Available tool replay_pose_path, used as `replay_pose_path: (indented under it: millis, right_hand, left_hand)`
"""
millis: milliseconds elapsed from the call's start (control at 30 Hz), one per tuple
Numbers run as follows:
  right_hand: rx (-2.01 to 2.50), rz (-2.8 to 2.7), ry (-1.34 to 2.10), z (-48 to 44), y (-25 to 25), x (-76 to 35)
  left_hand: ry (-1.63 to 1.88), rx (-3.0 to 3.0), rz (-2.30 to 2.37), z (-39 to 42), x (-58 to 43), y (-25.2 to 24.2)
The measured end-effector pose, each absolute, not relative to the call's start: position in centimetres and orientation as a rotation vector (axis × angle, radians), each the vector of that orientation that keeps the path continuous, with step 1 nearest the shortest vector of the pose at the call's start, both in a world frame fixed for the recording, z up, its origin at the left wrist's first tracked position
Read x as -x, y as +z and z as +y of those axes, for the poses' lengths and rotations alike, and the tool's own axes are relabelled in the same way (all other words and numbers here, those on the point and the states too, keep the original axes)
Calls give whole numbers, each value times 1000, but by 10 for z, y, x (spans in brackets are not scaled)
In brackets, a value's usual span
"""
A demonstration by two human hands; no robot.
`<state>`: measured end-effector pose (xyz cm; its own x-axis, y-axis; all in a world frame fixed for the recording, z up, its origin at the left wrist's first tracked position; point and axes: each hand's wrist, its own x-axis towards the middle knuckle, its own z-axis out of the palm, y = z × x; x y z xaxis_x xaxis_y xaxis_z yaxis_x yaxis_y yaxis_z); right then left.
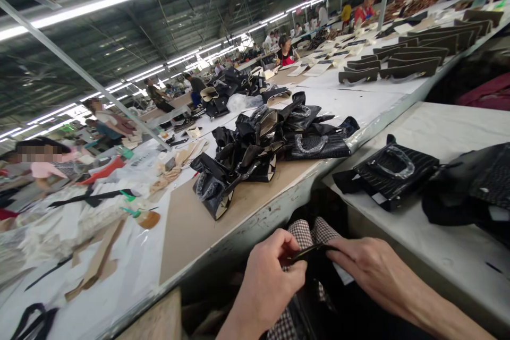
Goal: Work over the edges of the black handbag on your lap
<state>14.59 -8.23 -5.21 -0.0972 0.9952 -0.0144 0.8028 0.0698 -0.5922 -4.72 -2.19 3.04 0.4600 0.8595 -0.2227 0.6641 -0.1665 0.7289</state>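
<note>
- Stretching from the left edge, a white worktable (131,272) slants up and away; a loop of black strap (35,319) lies at its near corner, and a co-worker in a pink top (50,170) leans over the far side.
- Next along, loose white material (79,218); then tan strips (99,263) and a squeeze bottle (149,219) with amber contents, lying tilted.
- At centre, a brown board (191,244) on the table; a jumbled heap of black handbags (249,141) rests partly on it, some handles wrapped in clear film.
- Below the heap, the person's left hand (271,271); thumb and forefinger are pinched nearly together on the left end of a black piece (308,251).
- That piece sits between the two hands, in front of the table edge — checked cloth (300,231) shows just behind it.
- The right hand (370,263) comes in from the lower right; its fingers close on the piece's other end — the exact grip is partly hidden.
- Furthest right, a second white table (458,122) carries a black crocodile-textured bag (414,159); beyond it, dark folded panels (414,68) stand in rows.
</note>
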Motion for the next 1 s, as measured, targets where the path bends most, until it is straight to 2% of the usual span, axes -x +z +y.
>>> replay_pose_path:
  millis: [200, 567, 1000]
  right_hand:
    - [1769, -1889, 597, -88, -56, -141]
    - [1672, -1899, 207, -106, -58, -134]
    - [1592, -1971, -100, -111, -56, -135]
  left_hand:
    - [376, -2106, 1287, -27, 43, 28]
    - [541, -2328, 1134, -30, 43, 10]
    - [1012, -2467, 1082, -42, 40, -19]
